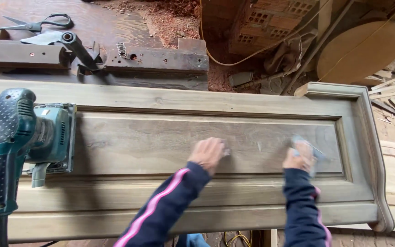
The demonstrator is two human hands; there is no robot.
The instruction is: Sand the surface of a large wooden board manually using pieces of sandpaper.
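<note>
Hands on recessed wooden panel point(161, 142): left hand point(208, 153) curled, grip unclear; right hand point(299, 158) clutches blurred sandpaper point(308, 147)

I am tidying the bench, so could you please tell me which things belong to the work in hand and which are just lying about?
In hand: panel; left hand flat on it; right hand with a blurred sheet.

Lying about: sander, scissors, spring, round board, bricks.
</note>
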